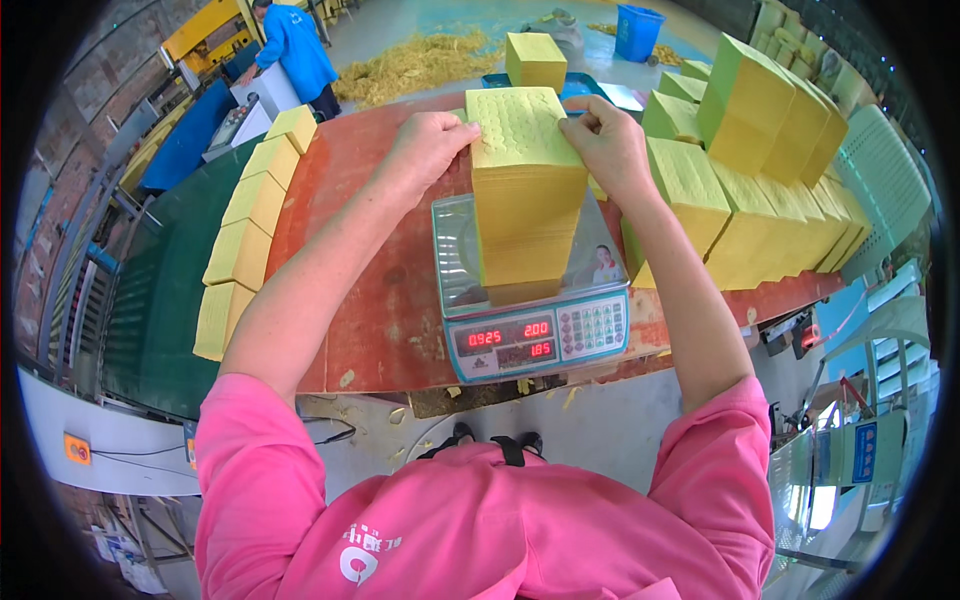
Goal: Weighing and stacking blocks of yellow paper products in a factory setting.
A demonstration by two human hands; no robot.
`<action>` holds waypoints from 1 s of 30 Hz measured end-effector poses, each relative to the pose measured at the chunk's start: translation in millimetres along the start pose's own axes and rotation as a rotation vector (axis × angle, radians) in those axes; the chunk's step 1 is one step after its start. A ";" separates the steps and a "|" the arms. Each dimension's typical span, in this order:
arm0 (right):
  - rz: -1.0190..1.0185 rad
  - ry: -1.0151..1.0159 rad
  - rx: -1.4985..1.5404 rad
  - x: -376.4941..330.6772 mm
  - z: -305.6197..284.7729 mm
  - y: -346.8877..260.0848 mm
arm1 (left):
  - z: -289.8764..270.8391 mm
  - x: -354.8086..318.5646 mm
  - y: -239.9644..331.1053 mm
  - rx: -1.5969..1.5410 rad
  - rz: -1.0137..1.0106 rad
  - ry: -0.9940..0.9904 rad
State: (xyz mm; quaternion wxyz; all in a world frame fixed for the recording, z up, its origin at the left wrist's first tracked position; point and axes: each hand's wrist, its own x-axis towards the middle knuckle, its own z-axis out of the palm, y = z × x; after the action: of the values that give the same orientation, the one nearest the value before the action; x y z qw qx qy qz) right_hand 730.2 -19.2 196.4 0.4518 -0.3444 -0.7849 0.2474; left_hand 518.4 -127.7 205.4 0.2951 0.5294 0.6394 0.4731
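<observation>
A tall stack of yellow paper sheets (530, 200) stands upright on the platform of a digital scale (455, 260). Dimpled rows mark its top sheet. At the stack's upper left edge, my left hand (432, 148) is closed, thumb and fingertips pinching the paper. My right hand (612, 148) pinches the upper right edge with its fingers curled in. Whether the pinch takes one sheet or several, I cannot tell. Red digits glow on the scale's front panel, beside a keypad (592, 328).
Yellow paper stacks (690, 185) crowd the red table (350, 250) on the right, some piled higher. Along a green conveyor belt (150, 290) at left runs a row of paper blocks (240, 252). Behind are a blue bin (638, 32), loose scraps (415, 70) and a person in blue (292, 45).
</observation>
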 end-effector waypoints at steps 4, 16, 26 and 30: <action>0.004 0.118 0.170 -16.3 -6.9 4.7 | 1.6 -14.1 -18.6 0.083 0.112 0.113; 0.595 0.031 0.573 -244.5 -52.7 67.8 | -13.3 -263.4 -171.6 -0.379 -0.607 0.661; 0.496 -0.104 0.587 -213.1 -47.9 81.5 | 25.1 -291.8 -152.9 -0.428 -0.644 0.676; 0.408 -0.158 0.590 -167.8 -39.4 79.4 | 12.9 -285.1 -128.2 -0.464 -0.603 0.568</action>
State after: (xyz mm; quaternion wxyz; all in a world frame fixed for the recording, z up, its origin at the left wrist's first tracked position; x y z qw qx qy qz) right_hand 849.5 -93.6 68.9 0.4112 -0.3284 -0.6275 0.5739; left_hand 554.4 -395.5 47.7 0.3433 0.0899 0.6974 0.6226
